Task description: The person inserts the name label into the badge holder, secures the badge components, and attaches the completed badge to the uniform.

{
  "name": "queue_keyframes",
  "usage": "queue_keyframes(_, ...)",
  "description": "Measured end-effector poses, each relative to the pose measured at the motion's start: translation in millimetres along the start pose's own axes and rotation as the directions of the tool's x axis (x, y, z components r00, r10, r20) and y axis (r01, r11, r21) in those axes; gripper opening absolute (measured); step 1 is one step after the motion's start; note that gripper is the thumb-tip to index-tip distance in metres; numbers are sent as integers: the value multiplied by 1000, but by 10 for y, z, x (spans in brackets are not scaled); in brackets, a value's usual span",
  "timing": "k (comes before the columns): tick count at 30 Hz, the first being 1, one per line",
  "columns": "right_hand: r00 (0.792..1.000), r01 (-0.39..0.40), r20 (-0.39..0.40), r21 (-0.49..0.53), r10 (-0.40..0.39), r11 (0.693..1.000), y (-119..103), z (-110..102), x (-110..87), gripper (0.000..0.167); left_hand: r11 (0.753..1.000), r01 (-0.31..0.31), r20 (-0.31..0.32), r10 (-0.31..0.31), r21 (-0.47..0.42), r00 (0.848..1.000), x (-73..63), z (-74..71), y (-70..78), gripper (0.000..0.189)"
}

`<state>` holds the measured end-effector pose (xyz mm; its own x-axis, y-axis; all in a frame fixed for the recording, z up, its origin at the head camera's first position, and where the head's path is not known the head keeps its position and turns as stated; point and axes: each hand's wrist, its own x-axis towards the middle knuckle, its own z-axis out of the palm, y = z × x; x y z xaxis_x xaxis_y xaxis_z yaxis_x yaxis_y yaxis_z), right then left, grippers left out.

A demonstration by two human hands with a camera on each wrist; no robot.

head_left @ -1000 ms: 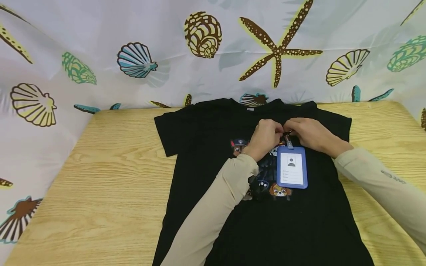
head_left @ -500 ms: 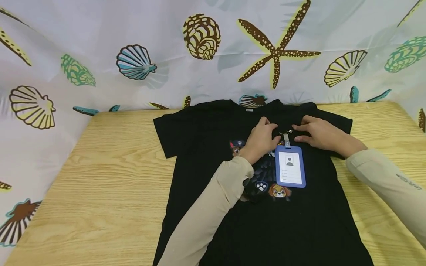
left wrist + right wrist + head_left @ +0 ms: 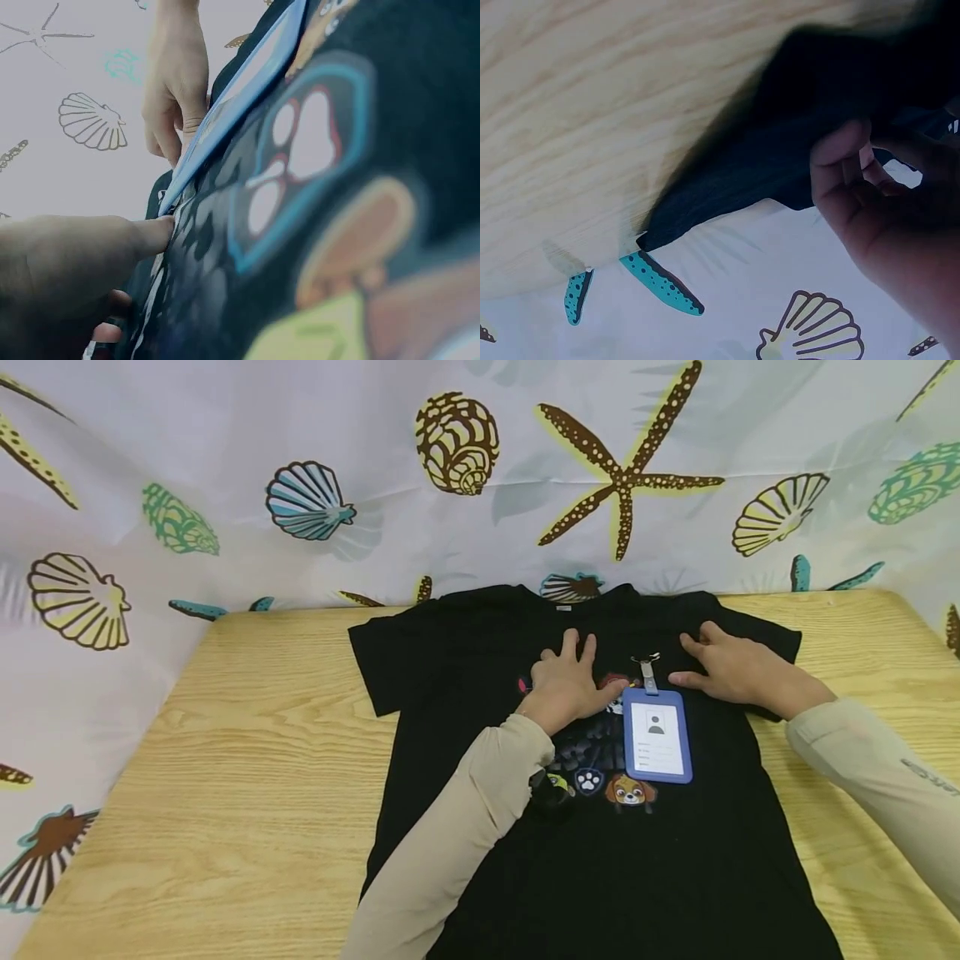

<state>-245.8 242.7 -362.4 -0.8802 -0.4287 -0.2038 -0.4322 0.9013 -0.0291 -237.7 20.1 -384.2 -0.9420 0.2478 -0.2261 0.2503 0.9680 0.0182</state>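
A black T-shirt (image 3: 660,868) with cartoon dog prints lies spread out, neck at the far side. On its chest lies a blue badge holder (image 3: 657,735) with a white card; a strap with a metal clip (image 3: 648,670) extends from its top edge. My left hand (image 3: 564,687) rests on the shirt left of the badge, fingers spread and thumb towards the strap. To the right of the clip, my right hand (image 3: 733,668) touches the shirt with its fingers apart and bent a little. Neither hand holds anything. In the right wrist view, the right hand (image 3: 900,202) lies over black cloth.
Under the shirt is a light wood-grain table (image 3: 262,760), its surface showing on both sides. A white curtain (image 3: 390,435) printed with shells and starfish hangs along the table's far edge and at the sides.
Both hands had met at the badge clip and have since let go. The left hand has moved left and the right hand right. The badge has stayed on the shirt's chest.
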Motion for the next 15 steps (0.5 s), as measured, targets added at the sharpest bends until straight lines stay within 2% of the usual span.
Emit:
queue_keyframes(4,999,-35,17,-3,35,999,11,8,-16,78,1000,4,41,-5,21,999,-39,-19,-14,86)
queue_keyframes(8,999,-37,17,-5,37,999,25,14,-12,81,1000,-1,60,1,12,998,-74,-44,-36,86)
queue_keyframes(11,999,-39,10,12,39,999,31,26,-15,81,995,-34,21,36,-93,999,-99,-57,-95,79)
queue_keyframes(15,998,-64,-9,53,65,996,57,36,-56,77,957,-92,-80,73,-274,994,-171,-70,-259,61)
